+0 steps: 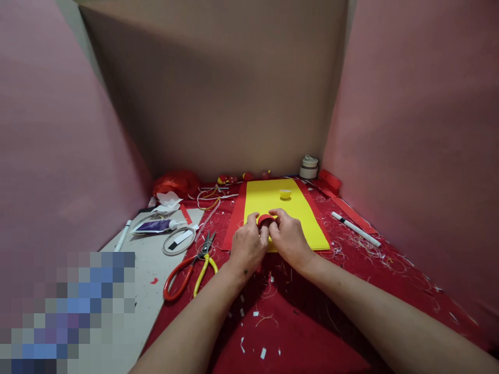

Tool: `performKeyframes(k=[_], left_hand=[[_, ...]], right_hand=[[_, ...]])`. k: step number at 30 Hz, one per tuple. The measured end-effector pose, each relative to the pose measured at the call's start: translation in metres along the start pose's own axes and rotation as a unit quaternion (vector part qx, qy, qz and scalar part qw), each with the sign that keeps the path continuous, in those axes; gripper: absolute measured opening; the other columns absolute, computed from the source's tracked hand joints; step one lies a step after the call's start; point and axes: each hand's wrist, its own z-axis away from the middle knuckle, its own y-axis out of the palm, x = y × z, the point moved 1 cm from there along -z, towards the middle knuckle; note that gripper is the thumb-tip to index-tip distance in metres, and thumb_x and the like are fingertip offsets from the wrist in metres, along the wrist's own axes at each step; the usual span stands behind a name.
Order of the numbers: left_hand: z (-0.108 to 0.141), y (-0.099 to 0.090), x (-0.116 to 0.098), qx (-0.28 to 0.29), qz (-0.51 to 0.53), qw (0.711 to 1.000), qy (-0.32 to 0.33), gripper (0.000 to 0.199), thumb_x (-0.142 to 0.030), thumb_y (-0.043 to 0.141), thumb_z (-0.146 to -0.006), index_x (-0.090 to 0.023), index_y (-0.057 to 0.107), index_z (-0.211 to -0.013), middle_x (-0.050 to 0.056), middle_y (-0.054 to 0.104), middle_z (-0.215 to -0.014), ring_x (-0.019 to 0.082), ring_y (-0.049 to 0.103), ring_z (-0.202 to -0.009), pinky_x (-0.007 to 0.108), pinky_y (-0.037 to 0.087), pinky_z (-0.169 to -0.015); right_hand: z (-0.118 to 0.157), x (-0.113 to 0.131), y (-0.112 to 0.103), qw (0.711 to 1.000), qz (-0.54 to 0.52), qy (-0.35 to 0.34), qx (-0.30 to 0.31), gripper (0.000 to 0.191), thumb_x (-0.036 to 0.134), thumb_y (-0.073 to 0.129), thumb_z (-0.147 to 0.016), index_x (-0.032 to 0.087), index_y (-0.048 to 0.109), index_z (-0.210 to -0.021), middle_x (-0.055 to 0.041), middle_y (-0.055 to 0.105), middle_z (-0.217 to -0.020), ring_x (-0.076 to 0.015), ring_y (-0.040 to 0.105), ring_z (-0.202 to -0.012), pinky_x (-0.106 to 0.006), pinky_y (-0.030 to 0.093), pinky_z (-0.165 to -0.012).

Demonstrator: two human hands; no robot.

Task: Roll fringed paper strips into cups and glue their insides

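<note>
Between both hands is a small red ridged cup-shaped piece [266,219], perhaps coiled paper; its underside is partly hidden by fingers. My left hand [249,240] grips it from the left, fingers curled around its edge. From the right, my right hand [289,236] pinches the same piece with thumb and fingers. Both hands are over the near end of a stack of yellow sheets [312,228], which lies on red sheets [236,221]. Farther back on the yellow stack sits a small yellow dome-shaped cup [286,194], apart from my hands.
Red-and-yellow-handled scissors [205,253] lie left of my hands. A grey board [148,265] bears a purple tube [153,227] and a ring-shaped coil [179,241]. At right are a white pen [355,229] and red strips [353,214]. A white jar [309,167] stands at the back. Paper scraps litter the red cloth.
</note>
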Motion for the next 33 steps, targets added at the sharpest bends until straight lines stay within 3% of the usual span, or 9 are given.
performKeyframes(k=[10,16,26,29,33], left_hand=[[-0.0023,-0.0003,0.0022,-0.001,0.065,0.998,-0.026,0.027,-0.018,0.038,-0.086,-0.013,0.062,-0.098,0.01,0.07,-0.084,0.019,0.065,-0.074,0.026,0.044,-0.065],[-0.002,-0.0003,0.0013,0.002,-0.002,1.0,-0.013,0.031,-0.016,0.037,-0.086,-0.011,0.055,-0.111,0.012,0.07,-0.089,0.022,0.066,-0.08,0.028,0.046,-0.068],[0.0,0.0021,0.0005,0.007,-0.045,0.999,0.016,0.028,-0.014,0.037,-0.086,-0.012,0.053,-0.109,0.011,0.069,-0.089,0.021,0.065,-0.081,0.028,0.047,-0.069],[0.0001,0.0024,0.0009,0.008,-0.041,0.999,0.015,0.026,-0.014,0.035,-0.087,-0.013,0.054,-0.105,0.01,0.068,-0.083,0.02,0.065,-0.076,0.027,0.046,-0.067],[0.0007,0.0028,0.0007,0.006,-0.044,0.999,0.013,0.029,-0.012,0.036,-0.086,-0.011,0.051,-0.111,0.012,0.068,-0.089,0.021,0.065,-0.077,0.028,0.046,-0.067]], right_hand=[[0.002,0.0012,0.003,0.999,-0.042,-0.004,0.017,0.03,0.014,0.048,-0.077,0.009,0.062,-0.104,-0.0133,0.07,-0.092,-0.0214,0.065,-0.081,-0.028,0.045,-0.073],[0.0035,-0.0004,0.0038,1.0,0.005,-0.023,0.007,0.032,0.012,0.045,-0.078,0.009,0.062,-0.105,-0.0147,0.07,-0.092,-0.0235,0.065,-0.082,-0.029,0.044,-0.072],[0.0036,-0.001,0.0059,0.996,0.002,-0.087,-0.011,0.032,0.01,0.043,-0.08,0.011,0.064,-0.103,-0.0128,0.069,-0.096,-0.0208,0.064,-0.085,-0.03,0.045,-0.079],[0.0034,-0.0003,0.0053,0.997,-0.036,-0.064,-0.005,0.03,0.01,0.044,-0.079,0.01,0.064,-0.101,-0.0125,0.07,-0.093,-0.0198,0.064,-0.082,-0.028,0.046,-0.075],[0.0035,0.001,0.0045,0.997,-0.056,-0.047,0.01,0.028,0.009,0.043,-0.079,0.013,0.066,-0.096,-0.0102,0.071,-0.088,-0.0186,0.064,-0.077,-0.026,0.045,-0.071]])
